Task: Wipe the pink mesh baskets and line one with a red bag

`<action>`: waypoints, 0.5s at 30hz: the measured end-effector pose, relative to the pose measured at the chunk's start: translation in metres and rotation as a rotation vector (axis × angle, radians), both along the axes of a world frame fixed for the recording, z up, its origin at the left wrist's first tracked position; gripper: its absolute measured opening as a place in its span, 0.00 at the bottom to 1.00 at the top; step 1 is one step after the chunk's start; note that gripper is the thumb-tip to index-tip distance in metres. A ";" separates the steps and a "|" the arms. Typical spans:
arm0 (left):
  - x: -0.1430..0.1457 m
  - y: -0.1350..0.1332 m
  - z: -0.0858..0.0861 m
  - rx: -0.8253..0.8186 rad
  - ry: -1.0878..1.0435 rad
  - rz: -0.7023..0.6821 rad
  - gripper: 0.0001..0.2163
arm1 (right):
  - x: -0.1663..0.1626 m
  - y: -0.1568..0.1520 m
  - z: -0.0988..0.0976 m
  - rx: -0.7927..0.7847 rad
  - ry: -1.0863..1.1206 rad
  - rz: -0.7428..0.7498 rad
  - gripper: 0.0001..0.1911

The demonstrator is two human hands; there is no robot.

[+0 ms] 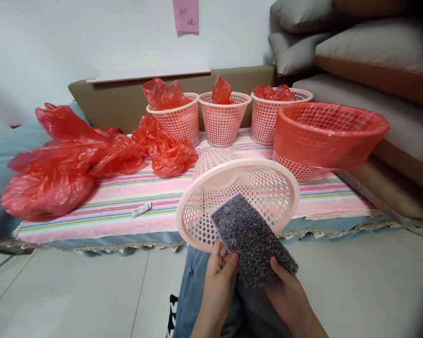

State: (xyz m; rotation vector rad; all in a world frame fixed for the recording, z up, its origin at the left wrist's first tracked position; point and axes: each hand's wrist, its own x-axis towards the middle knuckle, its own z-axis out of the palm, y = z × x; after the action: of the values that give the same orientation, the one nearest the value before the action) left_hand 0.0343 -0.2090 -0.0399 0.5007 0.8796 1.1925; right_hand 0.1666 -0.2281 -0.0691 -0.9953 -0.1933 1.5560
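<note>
A dark grey, fuzzy cleaning cloth is stretched between my two hands in front of me. My left hand pinches its lower left edge between thumb and fingers. On the lower right side, my right hand grips it with the thumb on top and the fingers hidden underneath. Just behind the cloth, a pink perforated plastic basket lies tipped on its side, its mouth facing me. The cloth covers part of that opening; whether the two touch I cannot tell.
Three pink baskets holding red plastic bags stand at the back. Another basket, lined with a red bag, stands at right. Crumpled red bags and a small white packet lie on the striped cloth. Cushions are stacked at right.
</note>
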 end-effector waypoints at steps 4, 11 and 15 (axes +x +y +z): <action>-0.001 0.004 0.005 0.014 0.013 0.013 0.25 | 0.008 0.000 0.001 0.020 0.016 0.037 0.25; -0.027 0.015 0.019 0.458 0.767 0.171 0.13 | 0.024 0.010 0.016 0.365 -0.526 0.010 0.41; -0.039 0.021 0.032 0.916 1.231 -0.131 0.19 | 0.034 0.015 0.040 0.470 -1.009 0.019 0.48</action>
State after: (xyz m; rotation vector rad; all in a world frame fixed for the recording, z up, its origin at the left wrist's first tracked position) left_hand -0.0049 -0.1876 -0.0076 2.1440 1.2213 1.0536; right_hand 0.2005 -0.2135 -0.0292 -1.3004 -1.2056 0.8284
